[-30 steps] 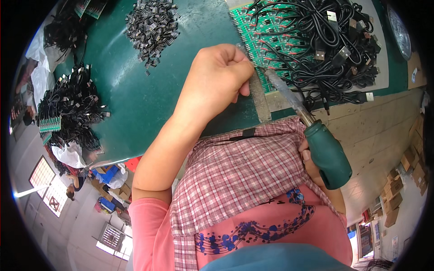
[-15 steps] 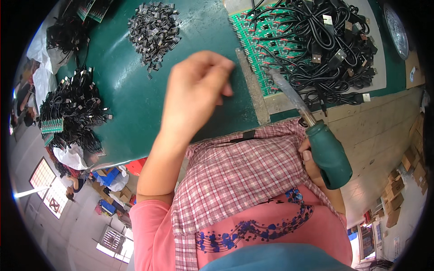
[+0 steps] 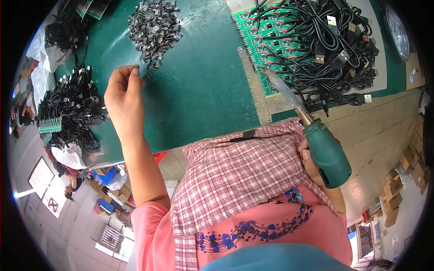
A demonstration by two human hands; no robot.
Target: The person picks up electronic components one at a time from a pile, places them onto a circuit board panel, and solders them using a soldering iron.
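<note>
My right hand [image 3: 311,165] grips a soldering iron [image 3: 329,153] by its thick green handle. The iron's worn metal shaft slants up and left, its tip over the near left edge of a panel of green circuit boards [image 3: 253,43]; whether it touches them I cannot tell. Black USB cables [image 3: 327,38] with red wire ends lie bundled across the boards. My left hand [image 3: 125,92] is at the near end of a heap of small black-and-silver components [image 3: 153,31], thumb and fingers drawn together. What they hold, if anything, is hidden.
A grey strip [image 3: 254,86] borders the board panel on the green table [image 3: 194,90]. To the left lie more black cables with boards [image 3: 72,113] and white plastic bags [image 3: 70,156]. At the far right sits a round metal dish [image 3: 398,34]. A plaid apron [image 3: 239,167] covers my lap.
My left hand has moved left, from the middle of the table to the component heap. My right hand and the soldering iron have barely shifted.
</note>
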